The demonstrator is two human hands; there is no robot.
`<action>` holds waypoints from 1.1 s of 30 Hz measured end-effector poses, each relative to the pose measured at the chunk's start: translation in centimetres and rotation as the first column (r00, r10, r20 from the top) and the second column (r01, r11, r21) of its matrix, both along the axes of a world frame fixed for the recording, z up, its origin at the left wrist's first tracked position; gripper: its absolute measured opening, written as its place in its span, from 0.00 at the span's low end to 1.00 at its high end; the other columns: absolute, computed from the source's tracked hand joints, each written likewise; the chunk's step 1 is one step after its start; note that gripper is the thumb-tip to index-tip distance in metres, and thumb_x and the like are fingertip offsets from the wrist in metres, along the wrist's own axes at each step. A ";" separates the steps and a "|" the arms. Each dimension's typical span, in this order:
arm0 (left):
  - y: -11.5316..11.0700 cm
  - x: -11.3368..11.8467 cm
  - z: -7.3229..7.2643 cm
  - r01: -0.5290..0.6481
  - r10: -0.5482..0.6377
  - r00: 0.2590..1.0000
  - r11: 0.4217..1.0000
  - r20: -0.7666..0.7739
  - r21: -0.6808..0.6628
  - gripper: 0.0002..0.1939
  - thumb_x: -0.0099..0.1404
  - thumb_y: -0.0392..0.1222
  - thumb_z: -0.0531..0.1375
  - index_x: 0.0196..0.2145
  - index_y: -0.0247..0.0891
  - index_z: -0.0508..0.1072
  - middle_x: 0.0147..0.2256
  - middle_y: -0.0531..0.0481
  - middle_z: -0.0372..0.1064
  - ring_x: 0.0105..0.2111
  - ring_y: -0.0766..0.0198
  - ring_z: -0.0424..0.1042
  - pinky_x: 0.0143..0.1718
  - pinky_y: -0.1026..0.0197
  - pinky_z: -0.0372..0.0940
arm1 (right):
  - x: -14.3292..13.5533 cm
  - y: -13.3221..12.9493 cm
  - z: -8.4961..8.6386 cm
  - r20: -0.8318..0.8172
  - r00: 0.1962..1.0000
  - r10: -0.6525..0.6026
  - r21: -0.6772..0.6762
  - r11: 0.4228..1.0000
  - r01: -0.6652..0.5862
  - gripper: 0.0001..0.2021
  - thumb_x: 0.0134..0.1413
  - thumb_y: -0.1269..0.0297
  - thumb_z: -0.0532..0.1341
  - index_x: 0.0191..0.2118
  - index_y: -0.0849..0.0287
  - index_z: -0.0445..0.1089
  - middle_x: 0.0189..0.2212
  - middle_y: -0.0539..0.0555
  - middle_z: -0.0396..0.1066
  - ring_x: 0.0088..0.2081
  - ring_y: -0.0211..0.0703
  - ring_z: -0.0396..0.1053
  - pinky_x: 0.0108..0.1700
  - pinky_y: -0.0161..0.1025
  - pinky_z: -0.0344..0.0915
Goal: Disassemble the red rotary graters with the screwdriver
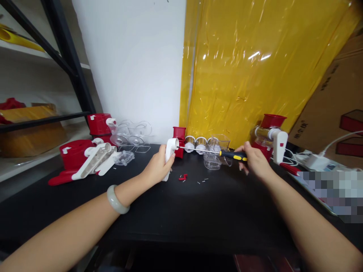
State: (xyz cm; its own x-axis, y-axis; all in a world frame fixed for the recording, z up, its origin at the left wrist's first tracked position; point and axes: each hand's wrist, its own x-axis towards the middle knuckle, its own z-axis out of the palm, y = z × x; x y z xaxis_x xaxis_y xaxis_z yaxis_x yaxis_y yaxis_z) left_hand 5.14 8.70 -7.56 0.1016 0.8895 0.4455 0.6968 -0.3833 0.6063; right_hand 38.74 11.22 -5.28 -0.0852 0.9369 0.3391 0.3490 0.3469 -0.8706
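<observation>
My left hand [155,166] is closed around a white plastic crank handle [171,148], held upright above the black table. In my right hand [253,160] is a screwdriver [233,155] with a black and yellow grip. Its long shaft points left, and the tip is at the round socket on top of the crank handle; whether it sits inside, I cannot tell. Below them on the table lie small red plastic pieces [183,177] and several small metal pins [203,181]. Behind are a red plastic part [179,133], metal grater drums [201,144] and a clear plastic housing [218,151].
Red and white grater parts [76,155] and clear plastic housings [133,134] stand at the left. An assembled rotary grater [273,132] is at the right, near a white charger [316,161] with cables. A black metal shelf frame [68,56] rises on the left.
</observation>
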 end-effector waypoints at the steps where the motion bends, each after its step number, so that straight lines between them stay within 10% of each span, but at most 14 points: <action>1: 0.0 0.0 0.0 -0.001 0.001 1.000 1.000 0.009 -0.001 0.14 0.69 0.52 0.49 0.43 0.39 0.56 0.24 0.52 0.69 0.23 0.58 0.73 0.28 0.59 0.63 | 0.0 -0.1 0.0 0.079 0.996 -0.029 0.039 0.999 0.026 0.29 0.56 0.35 0.49 0.26 0.58 0.64 0.11 0.48 0.61 0.11 0.36 0.55 0.15 0.34 0.50; 13: -0.1 0.1 -0.2 0.014 -0.015 1.000 0.998 -0.024 -0.066 0.13 0.70 0.53 0.47 0.39 0.41 0.53 0.20 0.55 0.66 0.20 0.60 0.72 0.23 0.62 0.63 | 0.8 0.5 0.0 0.231 0.968 -0.095 0.405 0.914 -0.007 0.14 0.53 0.52 0.62 0.29 0.58 0.69 0.24 0.51 0.69 0.27 0.39 0.65 0.32 0.36 0.61; 20: -0.2 0.0 -0.1 0.027 -0.028 0.999 0.997 -0.016 -0.075 0.13 0.71 0.54 0.46 0.38 0.41 0.52 0.20 0.56 0.65 0.18 0.60 0.71 0.23 0.62 0.62 | 0.6 0.7 -0.2 0.027 0.998 -0.048 0.250 0.967 0.040 0.18 0.46 0.48 0.67 0.33 0.58 0.69 0.23 0.50 0.69 0.24 0.38 0.66 0.27 0.34 0.61; 26: -0.4 0.1 0.2 0.022 -0.027 0.998 0.995 -0.054 -0.099 0.13 0.70 0.53 0.45 0.36 0.42 0.50 0.18 0.56 0.65 0.19 0.59 0.71 0.23 0.61 0.61 | 0.0 0.8 -0.5 -0.113 0.994 -0.007 -0.097 0.995 -0.004 0.29 0.55 0.33 0.48 0.26 0.57 0.63 0.08 0.45 0.53 0.09 0.35 0.50 0.13 0.34 0.48; 33: -0.6 0.1 0.3 0.036 -0.045 0.996 0.992 -0.073 -0.119 0.12 0.70 0.52 0.45 0.35 0.42 0.49 0.17 0.56 0.64 0.18 0.58 0.71 0.24 0.61 0.61 | 0.6 0.5 -0.1 0.083 0.997 -0.008 0.078 0.997 0.001 0.23 0.55 0.41 0.57 0.25 0.56 0.59 0.10 0.44 0.55 0.13 0.33 0.53 0.18 0.32 0.49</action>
